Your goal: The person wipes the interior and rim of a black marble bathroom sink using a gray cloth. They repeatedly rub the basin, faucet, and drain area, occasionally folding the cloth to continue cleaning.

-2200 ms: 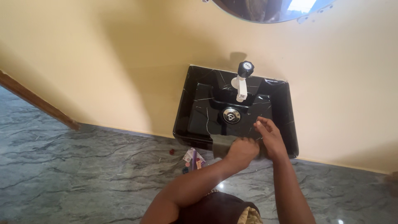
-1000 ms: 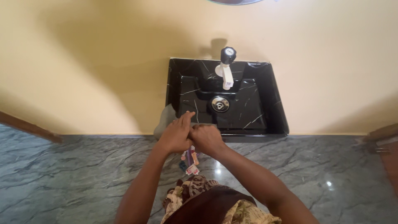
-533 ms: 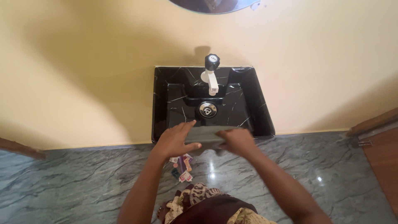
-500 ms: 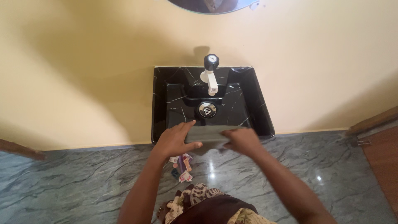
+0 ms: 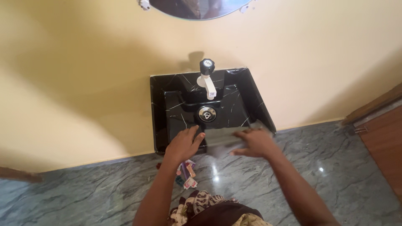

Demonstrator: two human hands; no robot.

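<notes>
Wiping step: left hand (image 5: 183,144) & right hand (image 5: 254,142), apart, both flat on grey cloth (image 5: 222,138) at black basin (image 5: 159,113) front rim, 6 o'clock of drain (image 5: 207,114); next needs even pressure.

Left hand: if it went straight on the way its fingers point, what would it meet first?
The left hand lies on the front rim of the black sink, fingers pointing toward the wall. Going on, it would probably meet the basin floor near the drain; depth is unclear.
</notes>
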